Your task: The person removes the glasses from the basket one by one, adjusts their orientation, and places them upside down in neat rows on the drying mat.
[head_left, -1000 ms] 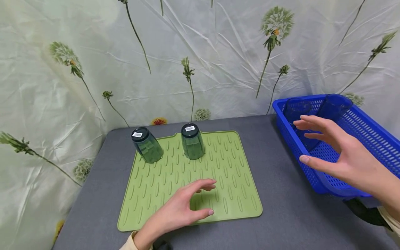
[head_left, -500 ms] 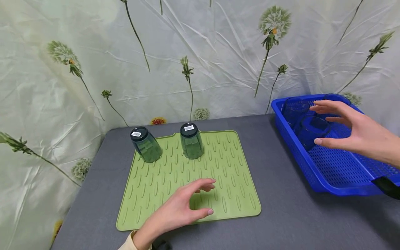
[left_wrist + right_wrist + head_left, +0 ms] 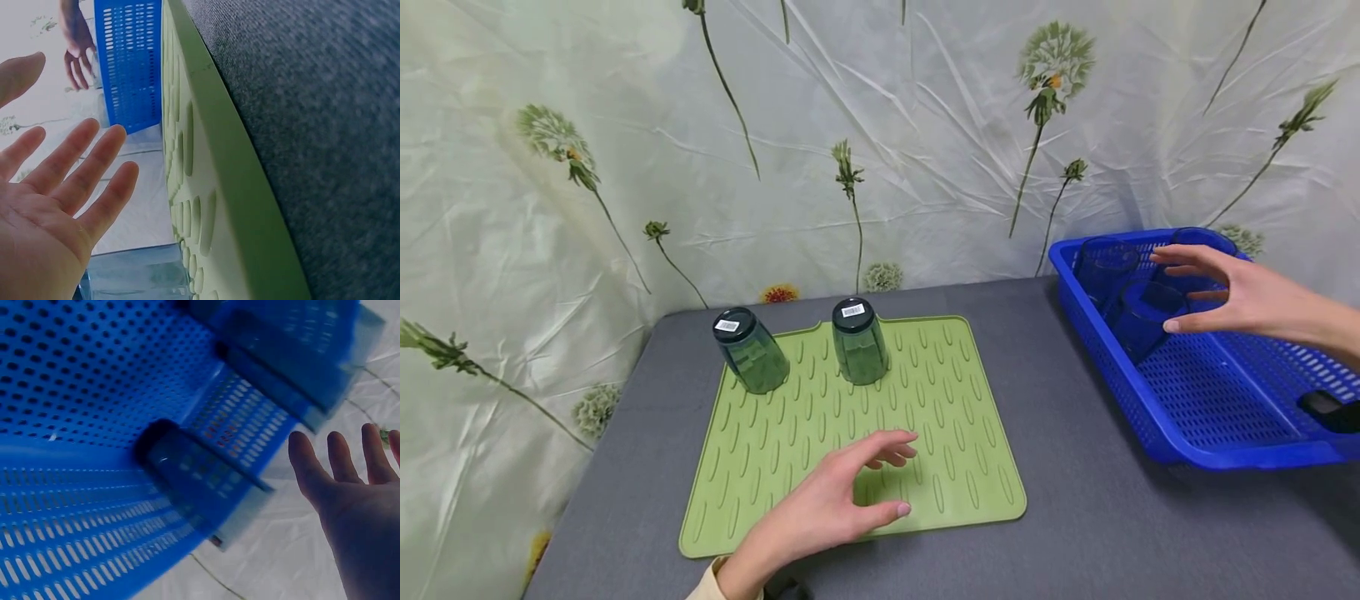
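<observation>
Right hand [image 3: 1247,296] over blue basket [image 3: 1225,457], fingers [image 3: 1191,257] parted, grasping nothing, nearest glass [image 3: 1138,327] in basket just beside them, left hand [image 3: 827,500] over green mat [image 3: 973,492], likewise unloaded, two upturned glasses [image 3: 861,354] farther back

left grip [image 3: 831,497] and right grip [image 3: 1247,304] are bare. a pale cream sleeve [image 3: 707,582] ends at the left wrist, a black fitting [image 3: 792,591] beside it, partly visible. right wrist carries a rounded black fitting [image 3: 1330,412] below.
</observation>
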`<state>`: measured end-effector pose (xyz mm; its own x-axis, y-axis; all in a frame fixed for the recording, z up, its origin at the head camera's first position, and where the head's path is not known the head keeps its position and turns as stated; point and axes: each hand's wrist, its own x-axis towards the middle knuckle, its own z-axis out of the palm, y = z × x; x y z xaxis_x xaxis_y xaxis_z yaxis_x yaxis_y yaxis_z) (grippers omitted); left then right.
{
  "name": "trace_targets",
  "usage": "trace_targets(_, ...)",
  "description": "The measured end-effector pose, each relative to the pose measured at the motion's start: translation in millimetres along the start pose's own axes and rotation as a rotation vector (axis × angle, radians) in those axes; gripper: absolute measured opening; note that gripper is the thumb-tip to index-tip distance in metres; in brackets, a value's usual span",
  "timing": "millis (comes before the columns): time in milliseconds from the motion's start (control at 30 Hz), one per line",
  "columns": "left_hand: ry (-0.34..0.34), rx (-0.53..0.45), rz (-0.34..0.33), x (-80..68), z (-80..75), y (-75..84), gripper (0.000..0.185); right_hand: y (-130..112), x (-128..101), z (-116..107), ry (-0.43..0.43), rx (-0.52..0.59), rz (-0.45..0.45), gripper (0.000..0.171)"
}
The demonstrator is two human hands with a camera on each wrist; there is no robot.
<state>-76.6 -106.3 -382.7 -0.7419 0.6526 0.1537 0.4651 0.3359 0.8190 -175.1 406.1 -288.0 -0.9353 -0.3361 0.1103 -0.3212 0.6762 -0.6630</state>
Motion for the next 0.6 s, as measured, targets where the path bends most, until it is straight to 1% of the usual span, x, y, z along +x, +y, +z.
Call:
trace_targets(200, -0.006, 0.001, 0.000, -0.2, 0.8, -0.7, 0.067, 16, 3, 5, -0.049, -0.046, 0.066, 0.085)
trace_targets(300, -0.008, -0.001, 0.001, -0.6, 0.9, -1.2, 0.067, 20, 3, 7, -0.074, -0.064, 0.056, 0.083)
trace_targets(433, -0.006, -0.001, 0.003, -1.0, 0.1, -2.0, 0.067, 21, 5, 9, -0.077, -0.100, 0.028, 0.078)
trace_targets(533, -0.006, 0.007, 0.002, -1.2, -0.5, -2.7, 0.067, 20, 6, 9, -0.075, -0.137, 0.031, 0.075)
trace_targets(600, -0.006, 0.013, 0.000, -1.1, -0.9, -2.9, 0.068, 19, 7, 9, -0.082, -0.157, 0.053, 0.073)
